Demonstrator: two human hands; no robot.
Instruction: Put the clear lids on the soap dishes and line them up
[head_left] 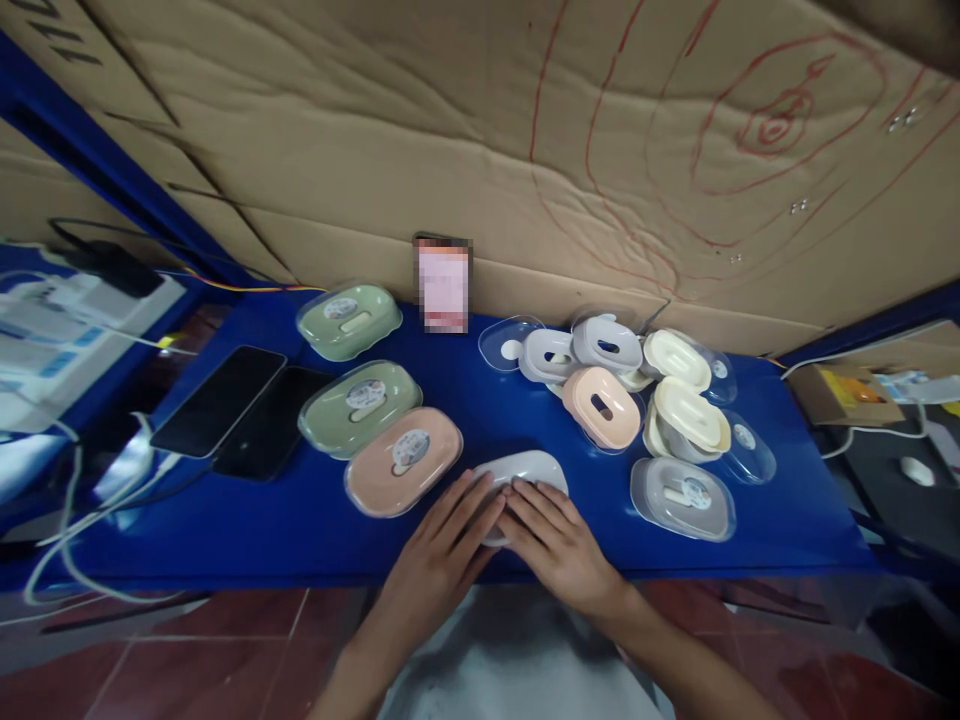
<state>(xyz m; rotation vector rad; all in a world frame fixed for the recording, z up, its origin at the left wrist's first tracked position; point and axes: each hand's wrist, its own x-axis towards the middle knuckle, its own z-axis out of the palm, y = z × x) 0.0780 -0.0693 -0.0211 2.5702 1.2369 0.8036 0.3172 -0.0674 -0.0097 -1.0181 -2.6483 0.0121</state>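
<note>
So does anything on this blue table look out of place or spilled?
No spill or damage shows. The messiest spot is on the right: cream trays lie at uneven angles, with clear lids beside them. On the left, one phone partly covers a dark device.

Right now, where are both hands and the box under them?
Left hand [444,541], head view: back of the hand.
Right hand [561,543], head view: back of the hand.
Pale box [531,467], head view: its uncovered far part.

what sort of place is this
Probably a small workstation, perhaps for assembling or packing: a blue table with a cardboard panel behind it, and several similar pastel boxes, some under clear covers.
</note>
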